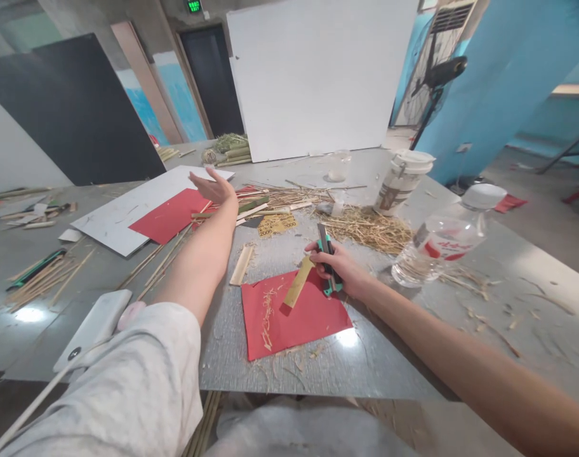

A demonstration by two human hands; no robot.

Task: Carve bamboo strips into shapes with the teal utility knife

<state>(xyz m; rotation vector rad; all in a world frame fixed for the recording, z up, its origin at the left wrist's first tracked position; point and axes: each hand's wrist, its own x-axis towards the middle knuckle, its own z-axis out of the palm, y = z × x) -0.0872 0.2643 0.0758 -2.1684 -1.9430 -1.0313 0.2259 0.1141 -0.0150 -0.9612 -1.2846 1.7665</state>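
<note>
My right hand (343, 270) grips a green-handled utility knife (328, 259) together with a flat bamboo strip (298, 281), whose lower end rests on a red paper sheet (294, 314) strewn with shavings. My left hand (218, 186) is stretched far forward, palm up and fingers apart, holding nothing. It hovers over a pile of bamboo strips (251, 206) beside a second red sheet (170, 214). Another short bamboo piece (242, 264) lies between the two arms.
A grey table (318, 368) carries a clear water bottle (442, 244), a lidded jar (404, 181), a straw heap (370, 228), a plastic cup (339, 166), a white board (122, 212) and a power bank (94, 327). Bamboo sticks (42, 279) lie left. A large white panel (318, 76) stands behind.
</note>
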